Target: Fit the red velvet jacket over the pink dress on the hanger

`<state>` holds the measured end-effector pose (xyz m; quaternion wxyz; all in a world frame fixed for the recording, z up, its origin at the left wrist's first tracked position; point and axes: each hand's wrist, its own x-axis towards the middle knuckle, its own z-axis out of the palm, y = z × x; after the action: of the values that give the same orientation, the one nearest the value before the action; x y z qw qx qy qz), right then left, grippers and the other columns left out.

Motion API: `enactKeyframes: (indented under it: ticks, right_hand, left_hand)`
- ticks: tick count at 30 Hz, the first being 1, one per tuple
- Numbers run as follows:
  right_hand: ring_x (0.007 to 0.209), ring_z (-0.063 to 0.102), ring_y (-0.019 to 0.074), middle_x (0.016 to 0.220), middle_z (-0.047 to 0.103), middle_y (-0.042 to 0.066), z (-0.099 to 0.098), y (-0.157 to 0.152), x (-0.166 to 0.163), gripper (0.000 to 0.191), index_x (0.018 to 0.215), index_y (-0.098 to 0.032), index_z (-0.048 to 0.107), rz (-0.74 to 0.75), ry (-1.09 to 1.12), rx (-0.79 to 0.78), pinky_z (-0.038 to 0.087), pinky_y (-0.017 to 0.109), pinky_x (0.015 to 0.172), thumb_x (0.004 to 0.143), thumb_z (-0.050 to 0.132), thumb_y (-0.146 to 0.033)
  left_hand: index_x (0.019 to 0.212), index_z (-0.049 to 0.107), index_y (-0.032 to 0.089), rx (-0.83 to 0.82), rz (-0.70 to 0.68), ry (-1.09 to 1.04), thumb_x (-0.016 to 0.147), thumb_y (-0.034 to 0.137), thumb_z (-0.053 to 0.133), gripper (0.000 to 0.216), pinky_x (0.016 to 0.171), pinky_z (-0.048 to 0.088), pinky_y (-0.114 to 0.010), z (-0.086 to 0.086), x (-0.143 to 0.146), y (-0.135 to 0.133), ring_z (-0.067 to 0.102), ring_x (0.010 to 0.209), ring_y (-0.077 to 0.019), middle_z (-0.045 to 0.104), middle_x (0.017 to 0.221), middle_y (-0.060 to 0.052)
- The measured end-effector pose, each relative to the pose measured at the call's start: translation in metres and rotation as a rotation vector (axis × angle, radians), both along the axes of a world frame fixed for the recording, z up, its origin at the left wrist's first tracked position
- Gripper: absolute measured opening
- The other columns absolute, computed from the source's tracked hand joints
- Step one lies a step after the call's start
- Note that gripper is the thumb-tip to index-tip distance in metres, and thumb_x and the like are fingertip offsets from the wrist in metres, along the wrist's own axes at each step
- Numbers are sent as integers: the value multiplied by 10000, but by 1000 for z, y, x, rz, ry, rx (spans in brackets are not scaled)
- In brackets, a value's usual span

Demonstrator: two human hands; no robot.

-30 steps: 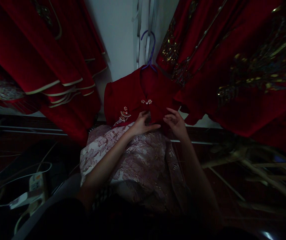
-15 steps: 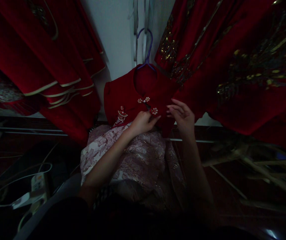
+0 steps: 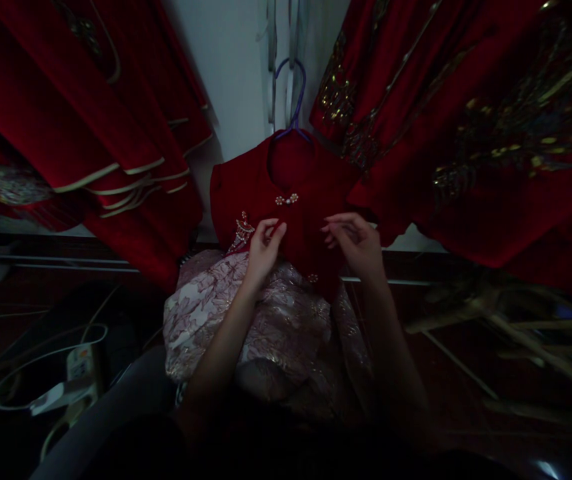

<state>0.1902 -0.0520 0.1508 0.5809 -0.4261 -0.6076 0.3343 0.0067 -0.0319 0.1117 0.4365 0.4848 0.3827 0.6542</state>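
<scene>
A sleeveless red top [image 3: 246,180] hangs on a purple hanger [image 3: 301,87] in front of me. A beaded flower clasp [image 3: 287,199] shows below its neckline, a pearl-like ornament [image 3: 244,230] sits on its left side, and a single flower clasp [image 3: 313,278] lies lower down. My left hand [image 3: 265,250] is at the front of the top, thumb and index finger closed on its red cloth. To the right, my right hand [image 3: 359,243] is in front of the red cloth, fingers loosely bent and apart, holding nothing visible. Pinkish floral brocade [image 3: 206,293] spreads beneath both hands.
Red garments with pale piping [image 3: 131,133] hang at left, and sequined red garments [image 3: 466,220] at right. A power strip [image 3: 81,370] with white cables lies at lower left. Wooden poles or a frame [image 3: 506,320] stand at right, in shadow.
My left hand has let go of the part with the single flower clasp and shifted left. That clasp now hangs lower. My right hand has moved slightly down and left, its fingers more bent.
</scene>
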Motion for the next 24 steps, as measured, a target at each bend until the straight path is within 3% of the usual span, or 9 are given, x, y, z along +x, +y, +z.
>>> enactKeyframes:
  ticks: [2, 4, 8, 12, 14, 17, 19, 21, 24]
  right_hand:
    - [654, 606, 97, 850, 672, 15, -5, -2, -10, 203, 984, -219, 612, 58, -67, -36, 500, 234, 544, 852, 586, -370]
    - [711, 613, 117, 901, 660, 26, -11, -4, -24, 243, 1021, -231, 606, 109, -158, -50, 496, 243, 553, 834, 602, -385]
    - [774, 595, 145, 1006, 623, 60, -26, -6, -53, 399, 1058, -223, 555, 86, -315, 2, 496, 267, 601, 708, 715, -329]
    - [724, 584, 130, 859, 607, 21, -35, -4, -65, 267, 928, -221, 498, 42, -302, -14, 481, 253, 602, 715, 657, -245]
    - [687, 575, 118, 796, 586, -2, -35, -3, -64, 223, 891, -225, 480, 64, -265, -33, 472, 240, 577, 729, 633, -237]
    - [682, 561, 109, 806, 566, -10, -33, -2, -59, 260, 918, -232, 461, 141, -208, -48, 464, 233, 569, 733, 643, -257]
    - [701, 555, 104, 845, 556, -10, -34, -2, -57, 305, 943, -237, 445, 240, -179, -68, 471, 236, 601, 723, 655, -254]
    - [715, 551, 98, 876, 547, -12, -36, -1, -57, 336, 950, -239, 434, 340, -141, -94, 483, 243, 646, 710, 669, -246]
    - [725, 562, 102, 888, 555, -12, -40, 3, -60, 382, 933, -238, 436, 426, -73, -148, 502, 265, 692, 681, 719, -288]
  left_hand:
    - [866, 626, 177, 23, 114, 22, 771, 461, 675, 303, 741, 517, -260, -10, -3, 6, 628, 782, -134, 683, 850, -34]
    - [845, 647, 168, 12, 124, 68, 775, 420, 670, 263, 756, 509, -255, -14, -8, 8, 632, 801, -135, 689, 852, -40]
    - [811, 653, 168, -36, 17, 94, 780, 353, 649, 188, 630, 489, -229, -19, -15, 4, 613, 678, -119, 677, 765, -21]
    - [814, 645, 168, -23, -127, 202, 769, 278, 630, 120, 578, 453, -215, -22, -21, 0, 562, 593, -103, 614, 657, 8]
    - [859, 639, 170, 30, -37, 253, 760, 251, 631, 128, 669, 482, -239, -23, -26, 3, 590, 713, -124, 637, 775, -19]
    - [1030, 590, 196, 99, 298, 267, 693, 242, 703, 358, 817, 489, -287, -30, -37, 14, 568, 949, -164, 584, 1109, -74]
    - [1122, 523, 215, 104, 460, 237, 640, 229, 737, 528, 853, 481, -299, -39, -45, 26, 543, 1003, -171, 514, 1204, -88]
    - [1110, 481, 211, 71, 459, 144, 632, 231, 720, 536, 823, 485, -290, -50, -52, 39, 559, 930, -152, 532, 1122, -79]
    - [990, 474, 203, 4, 317, -1, 650, 268, 671, 397, 774, 485, -265, -60, -59, 56, 577, 791, -116, 571, 905, -26]
